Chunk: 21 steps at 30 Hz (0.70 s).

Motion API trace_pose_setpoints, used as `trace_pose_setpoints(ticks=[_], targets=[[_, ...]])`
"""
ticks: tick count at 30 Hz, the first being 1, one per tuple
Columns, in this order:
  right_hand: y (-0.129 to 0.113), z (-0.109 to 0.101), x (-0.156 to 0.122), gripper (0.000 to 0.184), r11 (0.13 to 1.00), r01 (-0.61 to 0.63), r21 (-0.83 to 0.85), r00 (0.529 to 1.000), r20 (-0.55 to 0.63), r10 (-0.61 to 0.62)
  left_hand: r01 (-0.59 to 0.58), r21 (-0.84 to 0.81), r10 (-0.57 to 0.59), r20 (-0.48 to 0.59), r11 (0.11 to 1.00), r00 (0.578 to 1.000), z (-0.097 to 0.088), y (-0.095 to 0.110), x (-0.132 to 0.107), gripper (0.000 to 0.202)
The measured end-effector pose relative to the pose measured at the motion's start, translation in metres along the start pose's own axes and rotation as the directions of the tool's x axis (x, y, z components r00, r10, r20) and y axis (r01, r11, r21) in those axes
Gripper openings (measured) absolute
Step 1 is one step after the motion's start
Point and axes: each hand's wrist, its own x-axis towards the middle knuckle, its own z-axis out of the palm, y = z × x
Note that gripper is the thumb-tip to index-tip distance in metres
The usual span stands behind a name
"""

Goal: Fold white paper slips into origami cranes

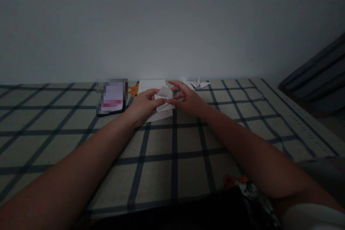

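Between my two hands is a small piece of folded white paper (164,93), creased and partly covered by my fingers. My left hand (145,103) pinches its left side, thumb on top. On the right edge, the thumb and fingers of my right hand (185,97) also hold the paper, while the index finger is raised and extended. Beneath and behind my hands lie white paper sheets (152,83) on the checked cloth. To the right of them rests a folded white paper crane (199,83).
A phone (112,97) with a lit, blurred screen lies to the left. The checked cloth (159,154) covers the surface, with an orange bear print (133,90) near the phone. A pale wall (172,25) rises behind. Dark folded fabric (320,68) hangs at the right.
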Motion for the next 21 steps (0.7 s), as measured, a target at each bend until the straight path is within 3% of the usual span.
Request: trace_pose_setpoints(ticks=[5,10,15,18,21], targets=[[-0.003,0.001,0.002,0.059,0.960,-0.132,0.249,0.990,0.090,0.113,-0.066,-0.028,0.066,-0.008,0.997,0.998,-0.001,-0.002,0.002,0.048],[-0.008,-0.001,0.003,0.038,0.939,-0.154,0.307,0.986,0.111,0.125,-0.071,0.088,0.073,-0.023,0.994,0.997,-0.002,-0.002,0.000,0.044],[-0.006,-0.001,0.003,0.037,0.930,-0.163,0.330,0.984,0.128,0.127,-0.053,0.217,0.072,-0.077,0.975,0.994,-0.005,0.000,-0.002,0.034],[-0.008,-0.001,0.001,0.036,0.978,-0.069,0.198,0.995,0.090,0.052,-0.122,0.346,0.166,-0.100,0.930,0.981,-0.006,0.002,-0.003,0.033],[-0.010,-0.001,-0.001,0.032,0.993,0.051,-0.104,0.999,0.010,-0.051,-0.187,0.463,0.254,-0.088,0.867,0.963,-0.005,0.000,-0.003,0.036]])
